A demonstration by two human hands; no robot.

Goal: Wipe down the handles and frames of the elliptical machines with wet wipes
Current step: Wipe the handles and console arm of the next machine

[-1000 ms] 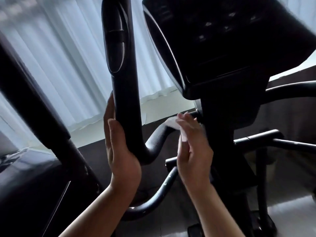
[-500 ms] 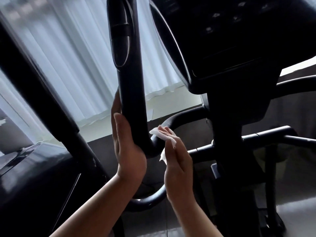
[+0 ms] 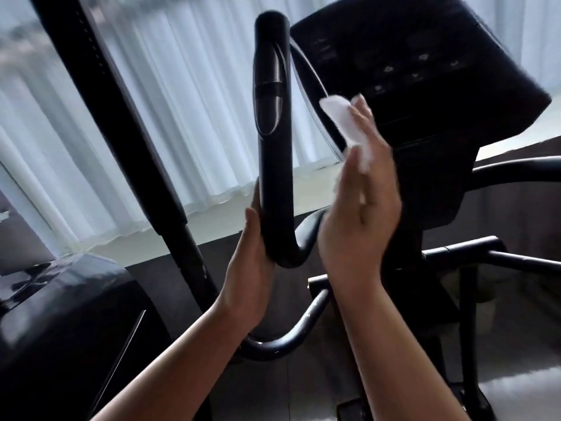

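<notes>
Left hand [image 3: 252,262] wrapped round the lower bend of the black handle [image 3: 273,153], thumb up along its near side. Right hand [image 3: 361,214] just right of that, fingers mostly straight, pinning a white wet wipe [image 3: 346,129] against the palm and fingertips, blurry. Beyond the right hand's fingers, the dark console [image 3: 425,62]. Farther back, behind both hands, white curtains [image 3: 182,117].
</notes>
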